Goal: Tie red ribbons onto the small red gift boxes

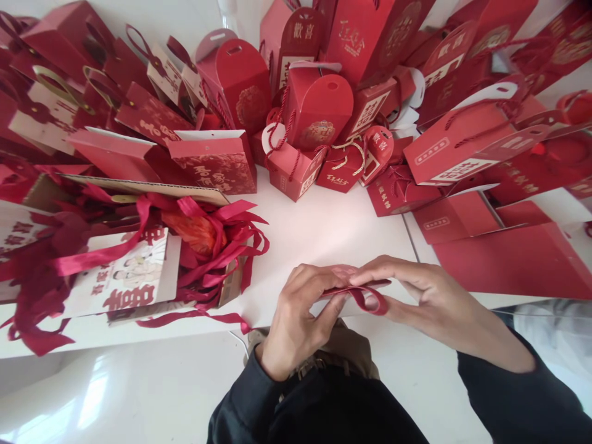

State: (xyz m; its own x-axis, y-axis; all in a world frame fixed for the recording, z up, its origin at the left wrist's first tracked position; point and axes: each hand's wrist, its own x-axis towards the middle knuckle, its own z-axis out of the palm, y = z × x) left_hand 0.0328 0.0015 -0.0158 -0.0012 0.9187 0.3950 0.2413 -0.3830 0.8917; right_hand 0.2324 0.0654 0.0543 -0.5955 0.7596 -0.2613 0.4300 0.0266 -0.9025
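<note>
Close to the table's front edge, my left hand pinches a flat red card piece with a strap loop between thumb and fingers. The loop curls out toward the right. My right hand has its thumb and fingers closed on the same piece from the other side. Fingers cover much of it, so its full shape is hidden. Just beyond the hands stand a small red gift box with a cord handle and a dark red gift bag with gold cord.
At left, a cardboard box overflows with magenta ribbons and printed cards. Many red gift boxes and bags line the back. Flat red packaging lies at right. The white table ends at my body.
</note>
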